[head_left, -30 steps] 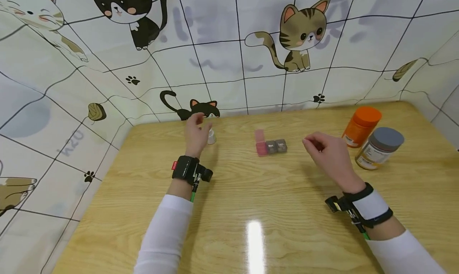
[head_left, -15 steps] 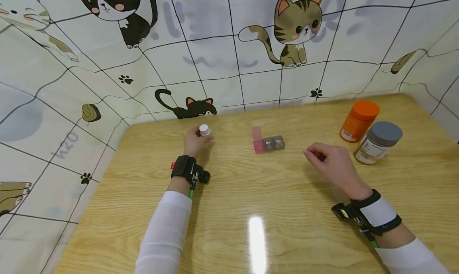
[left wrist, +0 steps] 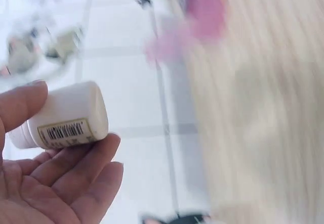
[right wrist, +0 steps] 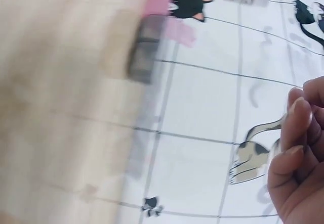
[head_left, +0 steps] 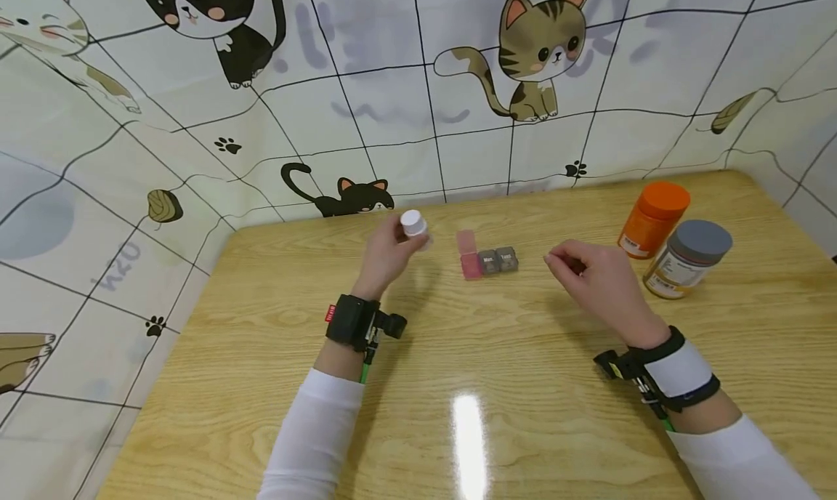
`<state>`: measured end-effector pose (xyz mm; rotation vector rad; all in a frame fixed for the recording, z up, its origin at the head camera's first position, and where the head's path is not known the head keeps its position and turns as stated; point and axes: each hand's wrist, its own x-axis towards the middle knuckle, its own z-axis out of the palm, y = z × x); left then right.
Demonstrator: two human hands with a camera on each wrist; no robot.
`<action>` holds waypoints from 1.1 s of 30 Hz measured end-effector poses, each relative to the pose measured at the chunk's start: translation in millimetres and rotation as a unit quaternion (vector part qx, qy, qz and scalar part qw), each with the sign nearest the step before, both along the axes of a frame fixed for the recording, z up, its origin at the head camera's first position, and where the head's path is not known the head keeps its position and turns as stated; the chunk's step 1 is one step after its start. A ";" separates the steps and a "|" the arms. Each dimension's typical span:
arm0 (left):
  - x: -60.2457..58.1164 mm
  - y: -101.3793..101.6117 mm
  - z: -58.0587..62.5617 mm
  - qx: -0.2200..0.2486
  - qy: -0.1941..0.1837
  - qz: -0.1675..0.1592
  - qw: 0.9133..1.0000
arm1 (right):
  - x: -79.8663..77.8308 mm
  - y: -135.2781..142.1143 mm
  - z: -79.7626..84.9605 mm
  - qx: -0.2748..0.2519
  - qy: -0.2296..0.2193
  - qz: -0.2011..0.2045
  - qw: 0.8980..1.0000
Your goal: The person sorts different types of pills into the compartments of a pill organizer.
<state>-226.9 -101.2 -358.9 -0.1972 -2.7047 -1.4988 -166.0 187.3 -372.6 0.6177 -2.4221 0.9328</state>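
Observation:
My left hand (head_left: 384, 259) grips a small white pill bottle (head_left: 413, 224), holding it above the far part of the table. In the left wrist view the thumb and fingers pinch the bottle (left wrist: 73, 114), which carries a barcode label. To the right of that hand lies a small pill organizer (head_left: 498, 260) with two grey compartments and a pink one, the pink lid (head_left: 466, 241) folded open. What the pink compartment holds is too small to tell. My right hand (head_left: 604, 285) hovers right of the organizer, fingers loosely curled; nothing shows in it in the right wrist view.
An orange bottle (head_left: 654, 220) and a clear jar with a grey lid (head_left: 689, 260) stand at the table's right, beyond my right hand. A wall covering with cat drawings (head_left: 379, 122) rises behind the wooden table (head_left: 418, 384).
My left hand has come down to the white bottle, taken hold of it, lifted it and carried it right toward the organizer. The right hand stays in nearly the same place.

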 end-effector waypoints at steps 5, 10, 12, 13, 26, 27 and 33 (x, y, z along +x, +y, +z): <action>28.4 51.4 7.6 -0.028 0.068 -0.075 0.994 | -13.3 -27.7 18.9 -0.032 0.015 0.030 0.999; 43.0 76.1 1.3 -0.071 0.121 -0.083 0.987 | -18.3 -47.0 23.3 -0.054 0.004 0.066 0.996; 45.1 79.5 0.8 -0.087 0.134 -0.080 0.984 | -18.6 -51.3 21.3 -0.056 0.000 0.066 0.996; 45.9 80.7 0.6 -0.095 0.141 -0.077 0.982 | -18.4 -53.3 19.8 -0.057 -0.004 0.062 0.996; 49.7 85.1 -5.4 -0.126 0.230 -0.053 0.964 | -14.3 -67.3 17.1 -0.084 -0.014 0.022 0.996; 49.2 84.9 -5.6 -0.123 0.231 -0.057 0.964 | -14.2 -65.8 18.3 -0.085 -0.020 0.031 0.996; 46.9 83.2 -4.8 -0.073 0.203 -0.090 0.972 | -18.9 -50.6 22.5 -0.071 -0.067 0.122 0.988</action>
